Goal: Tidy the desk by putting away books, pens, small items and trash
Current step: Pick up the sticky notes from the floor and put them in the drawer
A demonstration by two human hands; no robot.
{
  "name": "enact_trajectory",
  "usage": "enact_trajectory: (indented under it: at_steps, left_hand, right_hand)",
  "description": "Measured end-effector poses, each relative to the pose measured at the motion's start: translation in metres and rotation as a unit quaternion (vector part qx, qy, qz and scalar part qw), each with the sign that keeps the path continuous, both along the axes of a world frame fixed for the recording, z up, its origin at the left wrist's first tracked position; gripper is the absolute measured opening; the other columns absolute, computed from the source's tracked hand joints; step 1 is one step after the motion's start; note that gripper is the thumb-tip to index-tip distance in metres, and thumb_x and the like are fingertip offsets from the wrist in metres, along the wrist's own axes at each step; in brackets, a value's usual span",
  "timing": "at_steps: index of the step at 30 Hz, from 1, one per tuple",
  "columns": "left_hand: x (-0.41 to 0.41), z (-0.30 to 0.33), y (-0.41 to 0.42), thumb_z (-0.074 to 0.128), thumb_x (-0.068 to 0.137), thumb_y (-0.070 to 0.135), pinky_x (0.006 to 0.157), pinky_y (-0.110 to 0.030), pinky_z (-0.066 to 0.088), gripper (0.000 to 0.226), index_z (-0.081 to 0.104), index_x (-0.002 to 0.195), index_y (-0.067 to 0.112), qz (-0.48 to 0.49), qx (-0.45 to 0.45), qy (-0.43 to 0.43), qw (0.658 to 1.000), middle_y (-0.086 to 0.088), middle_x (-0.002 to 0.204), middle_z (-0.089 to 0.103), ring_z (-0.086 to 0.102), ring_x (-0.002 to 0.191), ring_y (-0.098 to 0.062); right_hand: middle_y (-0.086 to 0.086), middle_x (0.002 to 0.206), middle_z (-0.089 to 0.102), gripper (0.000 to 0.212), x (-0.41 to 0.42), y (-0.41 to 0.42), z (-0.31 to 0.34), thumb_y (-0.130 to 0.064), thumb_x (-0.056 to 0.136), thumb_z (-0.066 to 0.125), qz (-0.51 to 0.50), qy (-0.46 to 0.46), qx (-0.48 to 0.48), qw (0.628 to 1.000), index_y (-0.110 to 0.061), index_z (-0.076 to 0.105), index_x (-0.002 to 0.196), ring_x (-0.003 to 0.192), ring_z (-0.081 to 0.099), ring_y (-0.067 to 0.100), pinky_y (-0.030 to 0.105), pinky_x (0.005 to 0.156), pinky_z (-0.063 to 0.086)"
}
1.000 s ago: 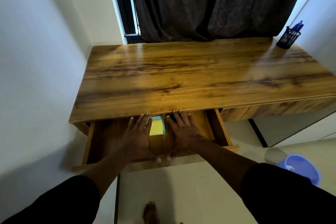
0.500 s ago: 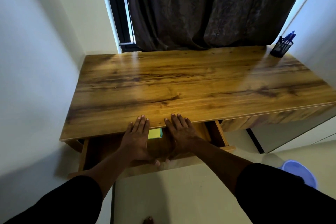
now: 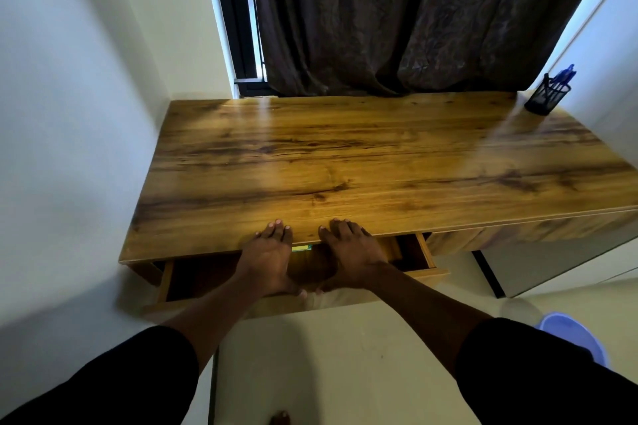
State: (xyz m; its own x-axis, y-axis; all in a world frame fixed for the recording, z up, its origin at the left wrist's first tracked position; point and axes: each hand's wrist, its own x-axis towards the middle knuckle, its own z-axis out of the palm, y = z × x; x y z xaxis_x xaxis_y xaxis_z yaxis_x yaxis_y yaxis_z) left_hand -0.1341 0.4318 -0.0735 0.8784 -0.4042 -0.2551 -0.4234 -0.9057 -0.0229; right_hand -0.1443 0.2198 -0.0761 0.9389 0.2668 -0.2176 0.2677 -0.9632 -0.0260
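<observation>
Two hands lie flat on the front of the drawer (image 3: 419,257) under the desk (image 3: 345,166); the left hand (image 3: 267,260) and right hand (image 3: 350,257) hold nothing, fingers straight, thumbs on the drawer's front edge; the drawer is partly out; a yellow and green pad (image 3: 301,247) peeks between the hands; a pen cup (image 3: 547,98) stands at the desk's far right corner

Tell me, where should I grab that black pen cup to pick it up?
Grip the pen cup round its mesh wall, probably from the front or left side: it stands upright at the desk's far right corner near the wall, and the pens poking out block a grab from above.
</observation>
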Motion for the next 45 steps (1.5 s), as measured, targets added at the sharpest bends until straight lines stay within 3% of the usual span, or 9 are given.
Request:
enact_trajectory:
  at_steps: [8, 15, 19, 22, 27, 33, 36, 39, 45]
  left_hand:
    - [0.004, 0.008, -0.005, 0.067, 0.07, 0.082, 0.12, -0.043, 0.029, 0.132, 0.008, 0.162, 0.01, 0.014, 0.029, 0.013, 0.999, -0.014, 0.17, 0.009, 0.015, 0.156, -0.03]
    - [0.011, 0.008, -0.007, 0.066, 0.077, 0.077, 0.111, -0.041, 0.038, 0.111, 0.024, 0.158, 0.014, 0.018, 0.034, -0.004, 0.999, -0.012, 0.165, 0.028, 0.034, 0.148, -0.029]
    - [0.019, 0.012, -0.01, 0.065, 0.079, 0.075, 0.095, -0.038, 0.046, 0.089, 0.045, 0.145, 0.018, 0.005, 0.044, -0.034, 0.998, -0.004, 0.143, 0.053, 0.055, 0.124, -0.024]
    - [0.023, 0.014, -0.01, 0.064, 0.081, 0.072, 0.09, -0.038, 0.051, 0.072, 0.057, 0.131, 0.021, -0.005, 0.045, -0.042, 0.998, -0.001, 0.126, 0.062, 0.06, 0.111, -0.022]
    - [0.025, 0.011, -0.009, 0.058, 0.089, 0.067, 0.086, -0.035, 0.051, 0.062, 0.056, 0.129, 0.019, -0.009, 0.036, -0.067, 0.997, -0.002, 0.123, 0.064, 0.063, 0.107, -0.023]
    - [0.025, -0.001, -0.009, 0.051, 0.097, 0.06, 0.079, -0.033, 0.05, 0.055, 0.057, 0.129, 0.016, -0.03, 0.028, -0.11, 0.993, -0.005, 0.121, 0.065, 0.066, 0.101, -0.022]
    - [0.027, 0.001, -0.01, 0.062, 0.091, 0.056, 0.069, -0.031, 0.05, 0.043, 0.067, 0.111, 0.018, -0.06, 0.006, -0.133, 0.989, -0.004, 0.105, 0.071, 0.069, 0.089, -0.021]
    - [0.031, -0.006, -0.008, 0.091, 0.06, 0.051, 0.046, -0.022, 0.044, 0.041, 0.072, 0.074, 0.018, -0.096, 0.003, -0.168, 0.981, -0.002, 0.069, 0.069, 0.064, 0.052, -0.018]
    - [0.041, -0.015, -0.005, 0.093, 0.058, 0.047, 0.044, -0.021, 0.044, 0.038, 0.07, 0.067, 0.017, -0.127, -0.019, -0.194, 0.973, -0.002, 0.061, 0.066, 0.062, 0.048, -0.018]
  right_hand:
    - [0.009, 0.155, 0.033, 0.11, 0.005, 0.009, 0.003, -0.075, 0.06, 0.079, -0.022, 0.014, 0.005, 1.0, -0.029, 0.035, 0.15, 0.14, 0.034, 0.034, 0.049, 0.11, 0.042]
    - [0.003, 0.135, 0.051, 0.078, 0.009, 0.016, 0.008, -0.065, 0.069, 0.079, -0.025, -0.004, 0.009, 1.0, -0.029, 0.052, 0.133, 0.121, 0.052, 0.027, 0.041, 0.092, 0.053]
    - [0.004, 0.13, 0.055, 0.067, 0.012, 0.02, 0.008, -0.059, 0.074, 0.078, -0.032, -0.012, 0.0, 0.999, -0.027, 0.055, 0.129, 0.118, 0.056, 0.026, 0.041, 0.089, 0.052]
    - [0.002, 0.116, 0.061, 0.053, 0.017, 0.021, 0.008, -0.059, 0.077, 0.076, -0.024, -0.037, 0.001, 0.999, -0.028, 0.06, 0.118, 0.105, 0.063, 0.024, 0.037, 0.078, 0.052]
    - [0.0, 0.096, 0.068, 0.036, 0.022, 0.022, 0.008, -0.056, 0.086, 0.07, -0.014, -0.06, 0.0, 0.998, -0.027, 0.063, 0.107, 0.087, 0.067, 0.021, 0.03, 0.068, 0.046]
    - [0.0, 0.093, 0.071, 0.032, 0.028, 0.026, 0.006, -0.054, 0.089, 0.066, 0.01, -0.09, -0.007, 0.996, -0.029, 0.062, 0.109, 0.084, 0.07, 0.025, 0.031, 0.067, 0.045]
    - [0.002, 0.094, 0.072, 0.034, 0.034, 0.025, 0.007, -0.054, 0.09, 0.065, 0.02, -0.095, -0.02, 0.995, -0.028, 0.063, 0.112, 0.085, 0.071, 0.027, 0.031, 0.066, 0.042]
    - [0.003, 0.096, 0.073, 0.032, 0.04, 0.027, 0.011, -0.052, 0.09, 0.067, 0.014, -0.087, -0.027, 0.996, -0.023, 0.068, 0.104, 0.088, 0.071, 0.026, 0.031, 0.07, 0.045]
    - [0.005, 0.098, 0.074, 0.031, 0.042, 0.028, 0.013, -0.049, 0.091, 0.067, 0.011, -0.076, -0.031, 0.997, -0.02, 0.07, 0.1, 0.092, 0.07, 0.027, 0.033, 0.074, 0.049]
